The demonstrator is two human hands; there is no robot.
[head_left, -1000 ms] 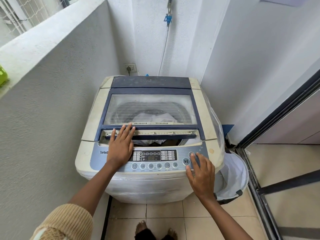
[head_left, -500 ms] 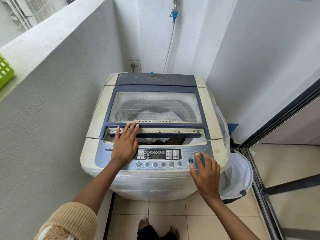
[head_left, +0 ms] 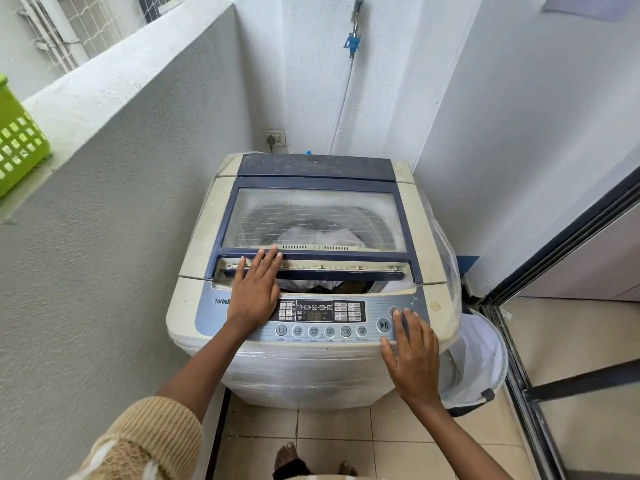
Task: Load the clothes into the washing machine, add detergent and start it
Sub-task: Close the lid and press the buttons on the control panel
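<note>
A top-loading washing machine (head_left: 201,244) stands in a narrow balcony corner, with a grey parapet wall on its left and white walls behind and to its right. Its control panel (head_left: 322,311) runs crosswise along the front edge, facing the person standing before it. The display glows with faint digits that are too dim to read.

The lid (head_left: 311,188) lies nearly flat, hinged at the back. Its front fold sits slightly raised, leaving a gap. White clothes (head_left: 322,237) show through its cloudy window.

The left hand (head_left: 254,292) lies flat on the lid's front fold, fingers straight and together, pointing away from the person. The right hand (head_left: 414,355) rests at the panel's right end with its fingers spread. Its fingertips are just beside the start-pause button (head_left: 383,324), and one touches a round button above it.

A white mesh hamper (head_left: 478,362) stands against the machine's right side. A green basket (head_left: 17,143) sits on the parapet ledge. A hose hangs from a blue tap (head_left: 352,41) above.
</note>
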